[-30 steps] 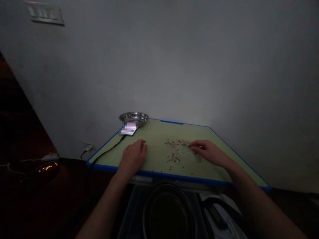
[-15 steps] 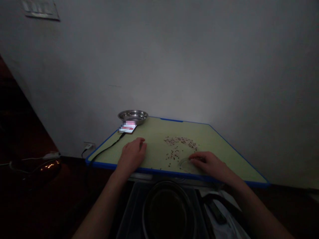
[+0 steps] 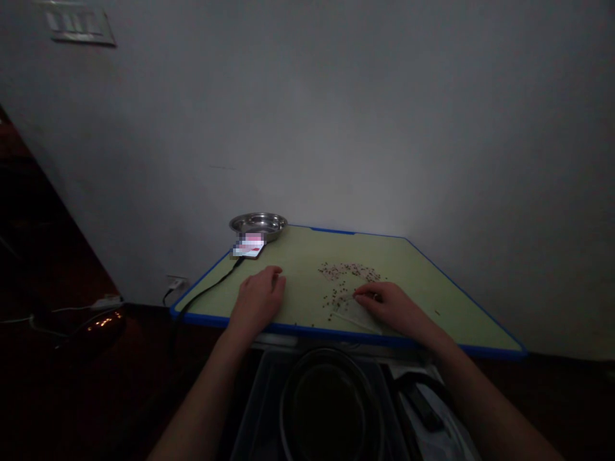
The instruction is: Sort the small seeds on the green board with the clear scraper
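My right hand point(image 3: 387, 304) is at the near right part of the pale green tabletop point(image 3: 298, 288), its thumb and fingertips pinched on a clear plastic bag point(image 3: 362, 319). The bag is faint in the dim light, with a straight pale edge turned toward me. Small dark beans or seeds point(image 3: 353, 272) lie scattered just beyond and left of that hand, in a loose band and a smaller patch. Palm down at the table's left, my left hand point(image 3: 259, 298) rests with fingers loosely extended and holds nothing.
At the back left stand a shallow steel bowl point(image 3: 259, 224) and a lit phone point(image 3: 250, 246) with a black cable. Below the blue table edge is a dark round pan point(image 3: 331, 410), with a black handle to its right. A wall rises behind the table.
My right hand has shifted left and slightly up, toward the scattered beans. The bag's curved edge now looks straight and flatter. My left hand stays in place; the view has shifted a little.
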